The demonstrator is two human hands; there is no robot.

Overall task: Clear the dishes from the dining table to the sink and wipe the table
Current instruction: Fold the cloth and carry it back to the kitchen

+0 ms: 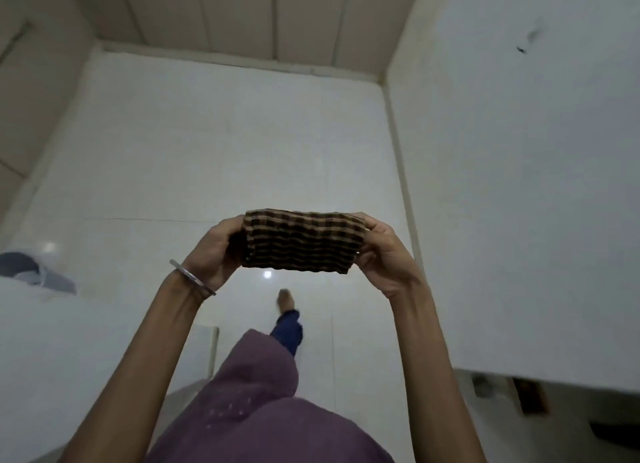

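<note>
Brown-and-tan checked woven cloth [301,243], folded into a thick band, is held up in front of a person above a white tiled floor [225,133]. Its long axis runs side to side, with one short end gripped in the left hand [213,251] and the other in the right hand [384,251], fingers curled round the fabric. Neither hand is nearer. Its destination lies out of frame, and a pale blurred shape [34,324] at the left edge cannot be identified — nor can the number of folds.
</note>
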